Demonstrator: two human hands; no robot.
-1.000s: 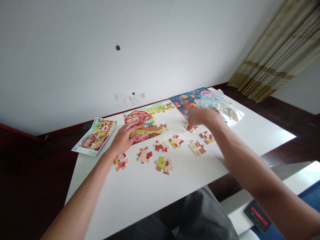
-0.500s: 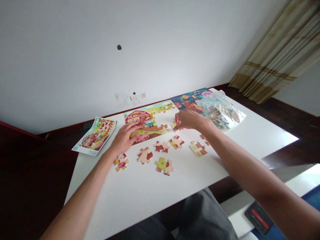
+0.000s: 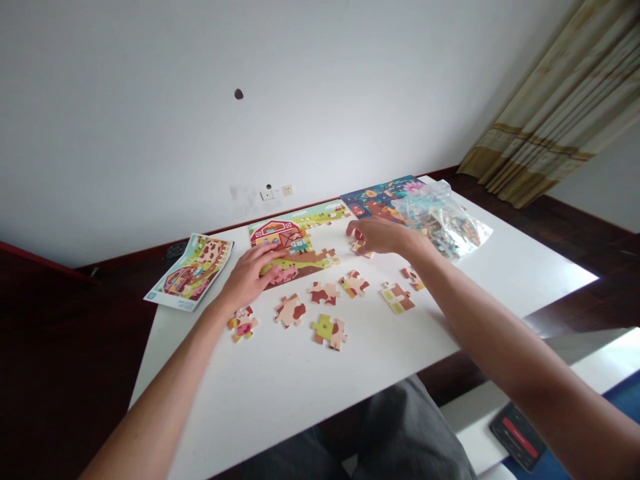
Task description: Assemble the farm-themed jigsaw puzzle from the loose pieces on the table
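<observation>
A partly assembled farm jigsaw puzzle [image 3: 310,262] with a red barn lies on the white table, its right side having a ragged, unfilled edge. My left hand [image 3: 254,270] lies flat on its left part, fingers spread. To the right of that edge, my right hand [image 3: 379,235] has its fingers curled down on a cream and brown puzzle piece [image 3: 362,248], partly hidden by the fingers. Closer to me are loose pieces: a cow-face piece [image 3: 244,325], a spotted piece [image 3: 290,311], a green and cream piece [image 3: 329,332], and several others.
A printed picture sheet [image 3: 190,273] of the farm scene lies at the table's left edge. At the back right sits a dark blue puzzle [image 3: 373,200], partly under a clear plastic bag [image 3: 445,223] of pieces. A wall stands behind the table [image 3: 260,393].
My right hand and the piece under its fingers have shifted slightly right, away from the assembled part. My left hand has stayed in place.
</observation>
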